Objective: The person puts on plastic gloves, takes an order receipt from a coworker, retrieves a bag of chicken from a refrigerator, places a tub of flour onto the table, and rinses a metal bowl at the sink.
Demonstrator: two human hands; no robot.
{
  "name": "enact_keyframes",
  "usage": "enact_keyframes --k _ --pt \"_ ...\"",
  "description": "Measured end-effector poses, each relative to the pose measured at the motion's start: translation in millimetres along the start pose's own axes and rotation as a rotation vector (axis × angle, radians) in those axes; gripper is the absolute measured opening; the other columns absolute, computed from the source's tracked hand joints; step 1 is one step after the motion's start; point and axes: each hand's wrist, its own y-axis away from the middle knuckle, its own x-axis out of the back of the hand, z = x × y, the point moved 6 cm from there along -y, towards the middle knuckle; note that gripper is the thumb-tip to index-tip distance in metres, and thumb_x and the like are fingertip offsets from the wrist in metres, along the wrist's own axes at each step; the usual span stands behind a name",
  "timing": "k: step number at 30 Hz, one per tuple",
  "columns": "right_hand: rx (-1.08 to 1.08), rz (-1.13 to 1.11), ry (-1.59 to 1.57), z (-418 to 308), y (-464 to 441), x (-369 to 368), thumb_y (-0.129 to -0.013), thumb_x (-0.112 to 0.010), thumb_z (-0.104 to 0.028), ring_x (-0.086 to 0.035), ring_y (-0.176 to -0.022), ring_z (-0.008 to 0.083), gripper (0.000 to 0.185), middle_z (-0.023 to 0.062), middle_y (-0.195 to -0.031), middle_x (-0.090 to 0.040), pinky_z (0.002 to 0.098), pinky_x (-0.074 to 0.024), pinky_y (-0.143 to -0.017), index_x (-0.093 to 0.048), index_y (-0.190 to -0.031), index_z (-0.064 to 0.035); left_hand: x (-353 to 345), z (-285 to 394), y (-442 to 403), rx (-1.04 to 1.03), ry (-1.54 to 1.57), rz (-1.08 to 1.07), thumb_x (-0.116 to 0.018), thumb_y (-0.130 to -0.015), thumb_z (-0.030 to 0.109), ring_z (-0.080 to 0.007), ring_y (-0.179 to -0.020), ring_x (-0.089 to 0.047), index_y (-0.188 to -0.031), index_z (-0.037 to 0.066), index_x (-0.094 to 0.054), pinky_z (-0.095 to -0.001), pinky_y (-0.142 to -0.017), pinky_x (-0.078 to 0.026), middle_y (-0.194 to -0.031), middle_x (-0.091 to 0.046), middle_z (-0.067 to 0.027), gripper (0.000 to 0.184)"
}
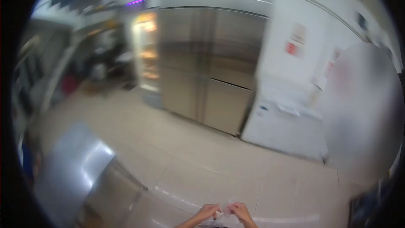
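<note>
Low in the head view, my left hand [208, 211] and my right hand [239, 211] are close together in front of my body. The fingers of each are closed in a pinch. Between them stretches a thin, see-through piece of plastic [226, 207], held from both sides. Its exact kind is too blurred to make out. Pale material shows just below the hands, partly cut off by the bottom edge.
A steel worktable [78, 164] stands at the left. Ahead are a tall steel refrigerator [228, 59], a lit display cooler [147, 55] and a white chest freezer [282, 126]. A blurred area covers the right side. Tiled floor [181, 152] lies between.
</note>
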Motion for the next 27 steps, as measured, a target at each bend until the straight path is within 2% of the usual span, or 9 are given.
enact_keyframes --k 2,7,13,15,17,18,21,23,27 --pt "-0.058 -0.169 0.027 -14 -46 -36 -0.089 -0.062 -0.021 -0.060 -0.070 0.0130 0.025 0.0074 -0.082 -0.065 0.0251 -0.0462 -0.060 -0.064 -0.091 0.0036 39 0 -3 0.023 0.036 0.198 -0.059 -0.091 0.036 -0.0064 -0.064 -0.052 -0.090 0.004 -0.065 -0.0218 -0.056 -0.038 -0.067 -0.057 0.0011 0.032" --pt "-0.271 -0.535 0.106 -92 -180 -162 -0.084 -0.068 -0.019 -0.053 -0.062 0.0101 0.018 0.0022 -0.073 -0.059 0.0242 -0.0406 -0.056 -0.061 -0.082 -0.0023 152 77 -32 -0.389 0.104 0.445 -0.064 -0.089 0.026 -0.0080 -0.073 -0.055 -0.095 0.005 -0.061 -0.0233 -0.065 -0.044 -0.081 -0.061 0.0000 0.022" --pt "-0.077 -0.811 0.263 -156 -286 -245 -0.082 -0.065 -0.012 -0.048 -0.058 0.0091 0.022 0.0001 -0.063 -0.053 0.0232 -0.0369 -0.055 -0.053 -0.066 -0.0077 280 97 -61 -0.392 0.548 0.664 -0.062 -0.085 0.011 -0.0094 -0.070 -0.055 -0.091 0.006 -0.060 -0.0245 -0.063 -0.045 -0.081 -0.060 -0.0015 0.008" --pt "-0.006 -0.764 0.295 -166 -338 -257 -0.080 -0.064 -0.010 -0.048 -0.056 0.0093 0.026 -0.0002 -0.057 -0.051 0.0246 -0.0386 -0.053 -0.048 -0.059 -0.0084 328 112 -77 -0.370 0.769 0.674 -0.060 -0.084 0.007 -0.0096 -0.069 -0.055 -0.092 0.008 -0.060 -0.0245 -0.062 -0.045 -0.081 -0.060 -0.0014 0.008" --pt "0.459 -0.399 0.667 -211 -384 -258 -0.075 -0.061 -0.005 -0.049 -0.051 0.0097 0.025 0.0008 -0.053 -0.049 0.0253 -0.0398 -0.048 -0.045 -0.056 -0.0078 370 136 -100 -0.319 1.066 0.532 -0.058 -0.085 0.002 -0.0069 -0.063 -0.050 -0.089 0.010 -0.058 -0.0226 -0.056 -0.041 -0.080 -0.057 0.0012 0.009" --pt "0.439 -0.387 0.661 -213 -400 -263 -0.075 -0.061 -0.005 -0.049 -0.051 0.0097 0.025 0.0008 -0.053 -0.049 0.0253 -0.0398 -0.048 -0.045 -0.056 -0.0078 386 145 -109 -0.294 1.066 0.527 -0.058 -0.085 0.002 -0.0069 -0.063 -0.050 -0.089 0.010 -0.058 -0.0226 -0.056 -0.041 -0.080 -0.057 0.0012 0.009" --pt "0.317 -0.211 0.448 -234 -476 -266 -0.071 -0.057 -0.001 -0.050 -0.049 0.0110 0.021 0.0021 -0.051 -0.049 0.0255 -0.0399 -0.044 -0.045 -0.055 -0.0067 428 205 -163 -0.263 0.891 0.387 -0.060 -0.084 0.003 -0.0047 -0.060 -0.047 -0.092 0.010 -0.059 -0.0213 -0.054 -0.038 -0.074 -0.055 0.0019 0.010" --pt "0.386 -0.064 0.490 -246 -513 -266 -0.070 -0.053 0.002 -0.051 -0.048 0.0119 0.018 0.0029 -0.052 -0.051 0.0247 -0.0401 -0.044 -0.046 -0.056 -0.0067 450 244 -188 -0.263 0.246 0.391 -0.060 -0.085 0.006 -0.0036 -0.059 -0.046 -0.094 0.009 -0.061 -0.0194 -0.052 -0.035 -0.072 -0.055 0.0018 0.010" --pt "0.275 -0.016 0.337 -264 -568 -296 -0.070 -0.056 -0.003 -0.049 -0.048 0.0116 0.015 0.0034 -0.052 -0.051 0.0273 -0.0397 -0.046 -0.050 -0.057 -0.0048 485 297 -220 -0.358 0.081 0.100 -0.059 -0.086 0.009 -0.0072 -0.066 -0.055 -0.097 0.007 -0.066 -0.0217 -0.059 -0.043 -0.079 -0.064 -0.0015 0.013"
